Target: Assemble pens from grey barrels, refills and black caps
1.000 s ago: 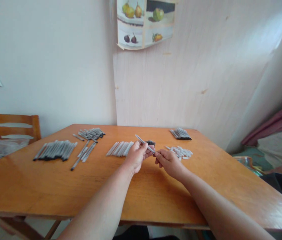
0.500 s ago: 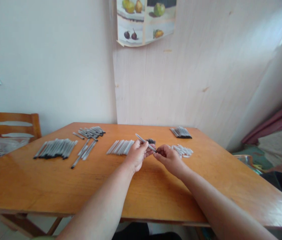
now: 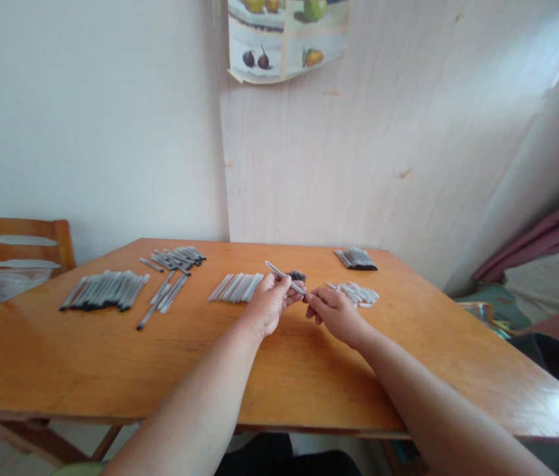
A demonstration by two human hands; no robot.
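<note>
Above the middle of the table, my left hand (image 3: 270, 301) is closed around a pale pen (image 3: 275, 269) that slants from upper left to lower right. The fingers of my right hand (image 3: 331, 311) pinch the pen's lower right end, and their grip hides its tip. Just behind my left hand lies a row of pale pen barrels (image 3: 233, 287). A small cluster of black parts (image 3: 297, 275) sits behind the pen. Small whitish pieces, perhaps caps (image 3: 358, 293), are spread beyond my right hand.
On the left lie a row of black-ended pens (image 3: 105, 289), a loose pile of pens (image 3: 178, 258) and several scattered ones (image 3: 163, 297). Another bundle of pens (image 3: 356, 258) rests at the back right. A wooden chair (image 3: 16, 241) stands past the table's left edge.
The camera view has shifted slightly. My right hand's fingers have closed over the pen's lower end, where a dark tip showed before. My left hand still holds the pen.
</note>
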